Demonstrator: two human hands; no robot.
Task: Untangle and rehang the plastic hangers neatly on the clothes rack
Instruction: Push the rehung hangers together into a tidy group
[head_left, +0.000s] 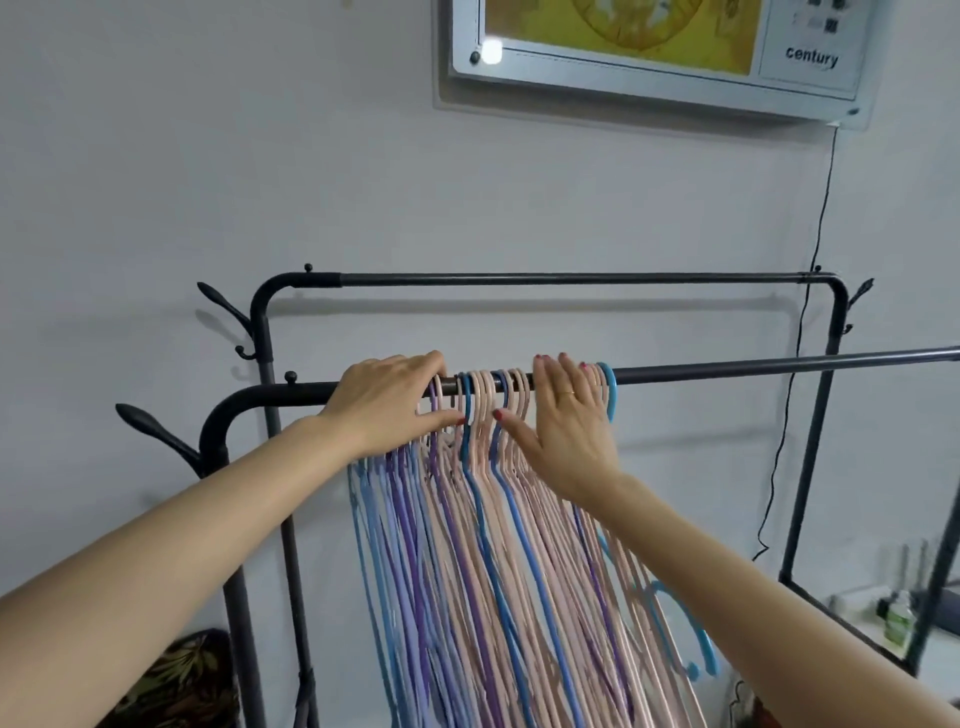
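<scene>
The plastic hangers (498, 519) hang in a dense bundle from the near rail (727, 366) of the clothes rack (262, 338), hooks packed side by side on the bar. The left hand (387, 402) lies over the rail at the left end of the bundle. Its fingers (434, 364) curl over the top of the bar and its thumb presses under the hook necks, so the leftmost hooks sit partly closed inside this loose grip. The right hand (566, 415) lies flat and spread on the right part of the bundle. Its fingers (569, 366) are extended, tips touching the bar, grasping nothing. Pink and blue hooks show between the two hands. One light-blue hook (609, 389) sits just right of the right fingers.
</scene>
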